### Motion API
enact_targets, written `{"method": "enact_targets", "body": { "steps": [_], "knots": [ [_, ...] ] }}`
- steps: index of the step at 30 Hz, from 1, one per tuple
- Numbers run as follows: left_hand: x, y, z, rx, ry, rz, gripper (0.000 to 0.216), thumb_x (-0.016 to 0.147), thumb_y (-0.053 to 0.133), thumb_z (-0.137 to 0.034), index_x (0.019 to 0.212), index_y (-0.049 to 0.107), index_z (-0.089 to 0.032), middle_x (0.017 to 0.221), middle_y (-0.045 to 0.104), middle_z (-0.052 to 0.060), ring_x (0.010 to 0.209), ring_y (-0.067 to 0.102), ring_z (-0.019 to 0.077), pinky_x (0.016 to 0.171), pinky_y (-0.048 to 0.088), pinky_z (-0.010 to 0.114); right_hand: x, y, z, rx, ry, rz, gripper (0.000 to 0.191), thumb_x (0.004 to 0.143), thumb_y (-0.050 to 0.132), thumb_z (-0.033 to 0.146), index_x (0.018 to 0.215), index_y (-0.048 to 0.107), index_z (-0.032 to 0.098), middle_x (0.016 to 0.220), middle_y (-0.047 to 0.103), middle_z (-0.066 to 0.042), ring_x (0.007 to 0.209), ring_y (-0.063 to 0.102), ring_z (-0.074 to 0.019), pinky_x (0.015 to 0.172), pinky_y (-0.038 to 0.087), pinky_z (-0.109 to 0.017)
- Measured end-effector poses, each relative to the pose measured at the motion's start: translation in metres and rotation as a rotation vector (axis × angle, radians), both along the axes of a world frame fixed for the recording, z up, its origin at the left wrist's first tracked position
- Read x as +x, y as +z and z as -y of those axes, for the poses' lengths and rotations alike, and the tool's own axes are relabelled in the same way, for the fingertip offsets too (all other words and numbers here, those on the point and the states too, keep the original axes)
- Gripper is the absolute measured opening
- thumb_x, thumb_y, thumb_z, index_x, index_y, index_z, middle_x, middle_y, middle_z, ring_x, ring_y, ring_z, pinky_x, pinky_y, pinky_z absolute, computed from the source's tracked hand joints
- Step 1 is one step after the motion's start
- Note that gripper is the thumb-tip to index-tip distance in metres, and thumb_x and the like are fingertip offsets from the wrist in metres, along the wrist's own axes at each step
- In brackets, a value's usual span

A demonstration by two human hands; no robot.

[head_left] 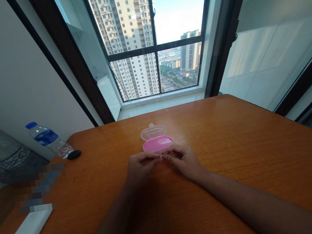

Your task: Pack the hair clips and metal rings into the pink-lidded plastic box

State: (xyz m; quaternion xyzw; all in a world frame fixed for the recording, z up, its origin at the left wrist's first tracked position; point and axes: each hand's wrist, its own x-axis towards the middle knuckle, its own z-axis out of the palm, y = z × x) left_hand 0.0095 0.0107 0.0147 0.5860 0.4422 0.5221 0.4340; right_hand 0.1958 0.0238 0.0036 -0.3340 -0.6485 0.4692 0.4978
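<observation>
Two hands pinch a tiny pale piece beside an open pink case

Taking the joined fingertips as the centre of the dial, with twelve toward the window (pixel 175 9), the clear lid (pixel 150 133) lies just before twelve. It is a see-through oval with a small tab on its far edge and pink showing in it. Against its near side, at twelve, sits the pink case half (pixel 157 144), a long, glossy oval on the brown wooden table (pixel 235 140). At the dial's centre is a small whitish piece (pixel 161 156), too little to make out further.

The left hand (pixel 141 168) arrives from between seven and eight, back of the hand up, thumb and index finger stretched toward three and closed on the piece. The right hand (pixel 187 163) mirrors it from four o'clock, its thumb and index tip gripping the same piece. Whether its fingers touch the pink rim, I cannot tell.
</observation>
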Motion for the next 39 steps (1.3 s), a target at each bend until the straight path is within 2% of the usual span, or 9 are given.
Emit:
{"method": "enact_targets", "body": {
  "steps": [5,9,13,17,21,23,28,36,39],
  "knots": [
    [-0.002,-0.002,0.0,0.012,0.001,-0.045,0.024,0.067,0.083,-0.036,0.076,0.077,-0.015,0.083,0.078,0.008,0.08,0.073,0.0234,0.08,0.059,0.035,0.001,0.003,0.002,0.109,-0.001,0.064,0.015,0.086,0.068,0.032,0.095,0.076,0.023,0.094,0.077,-0.004,0.085,0.071,-0.0217,0.077,0.056,-0.033],
    [-0.01,0.001,-0.001,0.088,0.096,-0.153,0.026,0.07,0.08,-0.038,0.08,0.076,-0.015,0.08,0.077,0.007,0.076,0.07,0.0206,0.077,0.056,0.031,0.008,0.014,0.001,0.301,-0.131,0.264,0.013,0.091,0.061,0.025,0.095,0.072,0.022,0.089,0.074,-0.004,0.078,0.067,-0.0184,0.072,0.052,-0.031],
    [-0.03,0.019,-0.012,0.198,0.258,-0.155,0.034,0.086,0.06,-0.045,0.082,0.073,-0.014,0.064,0.066,0.002,0.061,0.059,0.0139,0.064,0.049,0.025,0.02,0.031,-0.012,0.515,-0.255,0.495,0.013,0.095,0.054,0.021,0.094,0.067,0.021,0.098,0.068,-0.006,0.093,0.062,-0.0196,0.084,0.049,-0.033],
    [-0.058,0.03,-0.031,0.21,0.287,-0.253,0.05,0.095,0.039,-0.051,0.09,0.071,-0.013,0.06,0.057,0.0,0.054,0.049,0.0126,0.056,0.041,0.023,0.026,0.047,-0.036,0.546,-0.284,0.838,0.013,0.093,0.056,0.021,0.093,0.069,0.02,0.095,0.065,-0.007,0.091,0.061,-0.0206,0.082,0.047,-0.032],
    [-0.088,0.01,-0.041,0.23,0.301,-0.596,0.047,0.095,0.039,-0.047,0.079,0.07,-0.015,0.079,0.068,0.005,0.075,0.06,0.0178,0.073,0.042,0.026,0.022,0.059,-0.056,0.467,-0.254,1.098,0.016,0.089,0.058,0.021,0.092,0.074,0.02,0.091,0.067,-0.008,0.089,0.062,-0.0211,0.077,0.045,-0.028],
    [-0.1,-0.008,-0.042,0.203,0.298,-0.66,0.052,0.096,0.033,-0.049,0.07,0.065,-0.017,0.072,0.066,0.004,0.072,0.06,0.0189,0.072,0.042,0.027,0.018,0.061,-0.062,0.449,-0.225,1.139,0.016,0.087,0.06,0.022,0.09,0.076,0.021,0.09,0.068,-0.008,0.087,0.063,-0.0206,0.076,0.044,-0.027],
    [-0.114,-0.035,-0.04,0.12,0.209,-0.78,0.053,0.097,0.033,-0.049,0.062,0.058,-0.018,0.055,0.053,-0.002,0.057,0.052,0.0161,0.062,0.036,0.027,0.01,0.06,-0.067,0.426,-0.207,1.195,0.021,0.086,0.058,0.024,0.094,0.077,0.021,0.095,0.069,-0.009,0.091,0.063,-0.0219,0.076,0.043,-0.027],
    [-0.125,-0.023,-0.037,0.05,-0.04,-0.869,0.031,0.086,0.056,-0.045,0.081,0.068,-0.017,0.066,0.053,-0.002,0.063,0.049,0.0148,0.06,0.036,0.025,0.005,0.078,-0.041,0.498,-0.265,1.101,0.03,0.094,0.048,0.027,0.108,0.074,0.021,0.101,0.069,-0.008,0.098,0.061,-0.0218,0.084,0.041,-0.029],
    [-0.125,-0.018,-0.033,0.027,-0.151,-0.843,0.028,0.082,0.064,-0.045,0.087,0.071,-0.018,0.074,0.055,-0.001,0.068,0.05,0.0152,0.063,0.039,0.025,-0.01,0.073,-0.014,0.531,-0.179,1.002,0.027,0.092,0.052,0.027,0.106,0.074,0.021,0.104,0.07,-0.006,0.093,0.063,-0.0194,0.08,0.042,-0.028]
  ]
}}
